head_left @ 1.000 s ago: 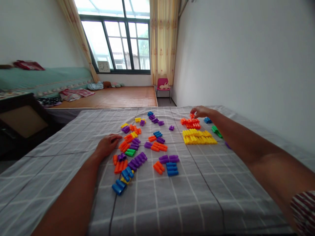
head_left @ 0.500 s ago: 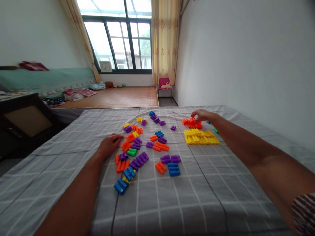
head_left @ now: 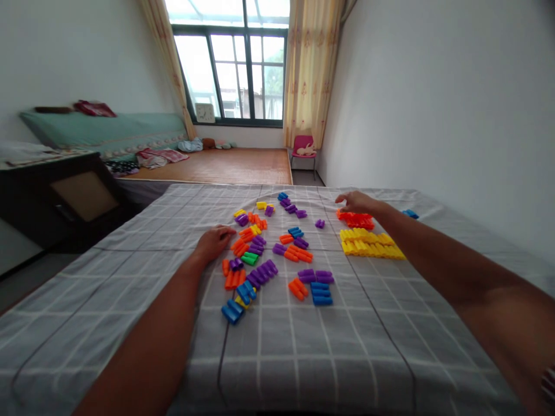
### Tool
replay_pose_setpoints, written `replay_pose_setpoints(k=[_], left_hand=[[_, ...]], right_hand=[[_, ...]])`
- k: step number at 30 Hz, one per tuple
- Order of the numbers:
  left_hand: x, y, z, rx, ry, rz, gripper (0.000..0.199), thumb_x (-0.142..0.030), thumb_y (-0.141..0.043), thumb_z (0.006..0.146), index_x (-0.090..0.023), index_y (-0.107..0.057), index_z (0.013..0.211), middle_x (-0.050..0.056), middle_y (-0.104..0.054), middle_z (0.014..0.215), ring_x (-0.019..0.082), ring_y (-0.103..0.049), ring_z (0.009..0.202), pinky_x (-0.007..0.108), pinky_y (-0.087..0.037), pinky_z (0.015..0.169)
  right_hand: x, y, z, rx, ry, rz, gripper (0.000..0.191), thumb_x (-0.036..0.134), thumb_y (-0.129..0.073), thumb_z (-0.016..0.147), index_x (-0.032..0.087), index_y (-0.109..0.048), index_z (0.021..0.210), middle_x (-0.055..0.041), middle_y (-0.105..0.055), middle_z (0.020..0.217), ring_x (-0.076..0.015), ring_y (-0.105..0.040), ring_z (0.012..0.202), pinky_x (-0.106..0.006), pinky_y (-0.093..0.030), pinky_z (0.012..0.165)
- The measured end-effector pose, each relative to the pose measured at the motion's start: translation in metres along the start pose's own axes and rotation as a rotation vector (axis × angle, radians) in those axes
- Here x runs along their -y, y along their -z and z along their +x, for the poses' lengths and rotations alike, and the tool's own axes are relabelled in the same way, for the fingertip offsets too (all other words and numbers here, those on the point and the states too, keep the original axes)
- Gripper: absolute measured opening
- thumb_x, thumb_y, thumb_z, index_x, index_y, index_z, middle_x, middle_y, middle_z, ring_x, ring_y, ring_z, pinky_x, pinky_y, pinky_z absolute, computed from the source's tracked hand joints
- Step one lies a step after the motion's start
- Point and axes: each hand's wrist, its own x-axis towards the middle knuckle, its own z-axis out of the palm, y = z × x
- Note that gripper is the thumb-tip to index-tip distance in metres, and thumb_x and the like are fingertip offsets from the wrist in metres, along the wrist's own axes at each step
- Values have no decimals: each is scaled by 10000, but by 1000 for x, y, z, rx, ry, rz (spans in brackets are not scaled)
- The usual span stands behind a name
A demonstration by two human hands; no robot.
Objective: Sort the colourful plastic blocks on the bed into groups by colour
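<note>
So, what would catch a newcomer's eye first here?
Probably the bright plastic pieces scattered across the middle of the grey checked cloth. Next, the yellow pile on the right, with the right hand at the orange pile just behind it. The big bright window stands out at the back.

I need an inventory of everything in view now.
Plastic tubes: many, orange, purple, blue, yellow, green, on cloth.
Checked cloth: one, grey, beneath tubes.
Window: one, dark-framed, far wall.
Patterned curtains: two, cream, beside window.
Square clock: one, white, windowsill.
Chair: one, pink, far corner.
Soft toy: one, pale, chair.
Bed: one, brown, beyond cloth.
Crumpled textiles: several, mixed, bed.
Wooden cabinet: one, dark, left.
Left hand: one, beside tubes.
Right hand: one, at orange tubes.
</note>
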Motion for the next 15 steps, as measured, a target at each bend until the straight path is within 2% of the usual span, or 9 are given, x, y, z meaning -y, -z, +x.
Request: replay_pose_setpoints(k=[2,4,10,13,15], left_hand=[[-4,0,-1,-8,29,0,359,-251,-451,800,-210,-743,1005,51,-717,1072,205,-643,993,307,-491,909],[-6,0,-1,-25,68,-13,372,-197,-441,806,-214,-738,1029,43,-717,1082,194,-641,1001,294,-492,902],[-5,-4,-2,-44,110,-43,387,-133,-423,824,-192,-742,1034,58,-711,1077,179,-651,944,280,-496,880],[-5,-4,-3,-44,88,-51,382,-121,-440,812,-191,-742,1036,51,-714,1059,174,-648,948,273,-493,887],[-6,-3,-4,-36,73,-46,371,-122,-455,808,-186,-741,1036,52,-715,1052,174,-646,960,272,-488,898]], right_hand=[[26,-9,6,-48,105,13,312,261,-669,787,201,-705,1091,-58,-733,1013,-192,-672,838,-280,-489,768],[62,-16,10,-86,238,64,273,278,-621,834,179,-701,1075,-71,-731,1005,-185,-671,821,-281,-489,759],[205,-28,13,-86,605,193,267,224,-544,896,184,-682,1120,-80,-718,1067,-187,-658,909,-298,-480,832],[262,-34,19,-71,669,149,318,184,-523,905,179,-657,1193,-103,-683,1174,-227,-599,1096,-339,-447,924],[285,-36,24,-17,657,84,350,205,-586,873,172,-646,1216,-117,-672,1191,-257,-570,1144,-354,-438,939]])
